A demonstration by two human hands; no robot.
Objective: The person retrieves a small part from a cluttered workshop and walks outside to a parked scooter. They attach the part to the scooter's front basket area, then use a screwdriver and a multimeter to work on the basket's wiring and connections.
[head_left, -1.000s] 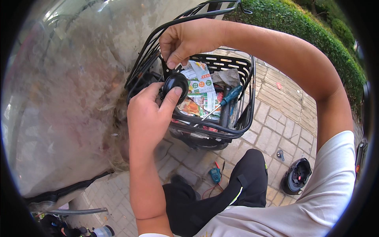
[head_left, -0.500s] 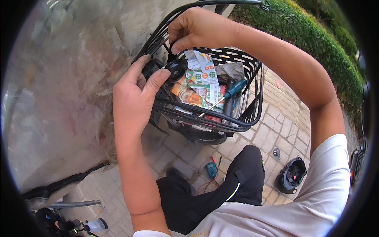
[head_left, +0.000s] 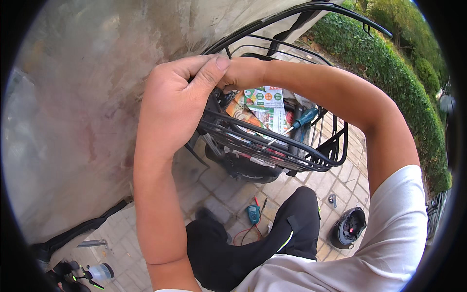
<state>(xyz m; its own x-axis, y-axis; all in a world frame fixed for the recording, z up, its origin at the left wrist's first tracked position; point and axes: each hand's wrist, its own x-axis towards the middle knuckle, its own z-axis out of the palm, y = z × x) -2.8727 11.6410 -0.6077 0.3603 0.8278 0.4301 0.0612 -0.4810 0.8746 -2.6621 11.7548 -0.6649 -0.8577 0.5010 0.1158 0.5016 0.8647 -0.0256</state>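
Note:
My left hand [head_left: 177,92] is closed at the back left of a black wire basket [head_left: 311,163], its thumb pointing right. Against that thumb lies my right hand [head_left: 245,73], reaching in from the right with curled fingers. Whatever the two hands grip is hidden behind them. A bit of a dark part [head_left: 224,99] shows just under the fingers. Printed leaflets [head_left: 265,104] lie in the basket, with a screwdriver [head_left: 305,118] with a teal handle resting at its right side, shaft toward the front.
A clouded plastic sheet [head_left: 82,107] rises at the left. On the paving stand a teal multimeter [head_left: 253,214] with red and black leads, a small metal piece [head_left: 332,200] and a black helmet [head_left: 348,228]. A hedge [head_left: 374,68] runs along the far right.
My hands have come together, the left moving up and the right slightly down. The round black disc by the left thumb is now hidden. The basket appears further right and turned in view.

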